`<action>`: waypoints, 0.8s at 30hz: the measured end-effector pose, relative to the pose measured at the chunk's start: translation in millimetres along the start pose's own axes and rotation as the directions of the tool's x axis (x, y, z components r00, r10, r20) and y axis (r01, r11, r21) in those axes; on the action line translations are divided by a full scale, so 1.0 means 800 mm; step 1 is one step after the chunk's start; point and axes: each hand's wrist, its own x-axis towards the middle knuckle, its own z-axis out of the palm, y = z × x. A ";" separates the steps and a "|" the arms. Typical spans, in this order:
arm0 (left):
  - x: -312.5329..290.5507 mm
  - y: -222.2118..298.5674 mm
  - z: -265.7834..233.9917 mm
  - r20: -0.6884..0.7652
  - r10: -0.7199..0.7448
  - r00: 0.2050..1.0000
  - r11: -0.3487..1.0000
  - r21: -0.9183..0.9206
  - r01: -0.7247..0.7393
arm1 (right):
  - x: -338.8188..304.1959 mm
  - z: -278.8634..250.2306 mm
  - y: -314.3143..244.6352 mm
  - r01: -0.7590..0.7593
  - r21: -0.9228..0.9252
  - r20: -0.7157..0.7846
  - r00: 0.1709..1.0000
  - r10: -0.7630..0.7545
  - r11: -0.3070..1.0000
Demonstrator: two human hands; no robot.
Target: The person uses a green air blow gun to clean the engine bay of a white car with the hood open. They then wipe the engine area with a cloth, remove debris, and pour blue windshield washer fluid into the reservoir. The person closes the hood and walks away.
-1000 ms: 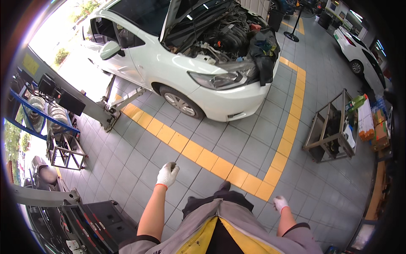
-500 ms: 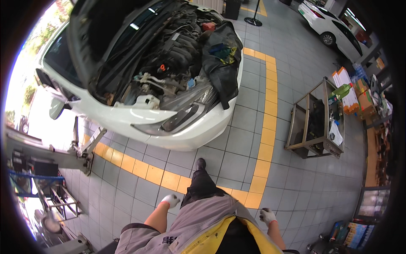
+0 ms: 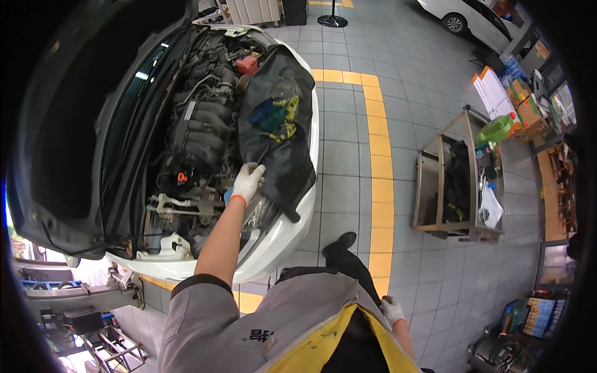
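My left hand (image 3: 248, 181), in a white glove with an orange cuff, reaches over the front of a white car (image 3: 298, 239). Its fingers are bent closed on the inner edge of a black fender cover (image 3: 291, 166), which is draped over the car's front edge. Dark blue-green cloth and yellow marks show on the cover. Beside my hand lies the bared engine (image 3: 208, 127), with a blue cap (image 3: 228, 195) partly behind the wrist. My right hand (image 3: 392, 309), gloved too, hangs low beside my leg, fingers curled, with nothing visible in them.
The raised hood (image 3: 62, 124) fills the left side. A metal cart (image 3: 441, 180) on the right carries a green bottle (image 3: 495, 129) and cloths. Boxes (image 3: 528, 112) stand behind it. A lift arm (image 3: 74, 290) lies at lower left; a post base (image 3: 332, 21) stands farther off.
I have come closer to the car's front. My left hand has gone from hanging at my side up and forward to the fender cover. My right hand stays low.
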 end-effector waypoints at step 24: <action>0.446 0.101 0.104 -0.384 0.045 0.922 0.849 0.501 0.167 | 0.149 -0.079 -0.570 0.085 -0.445 -0.172 0.969 -0.179 0.891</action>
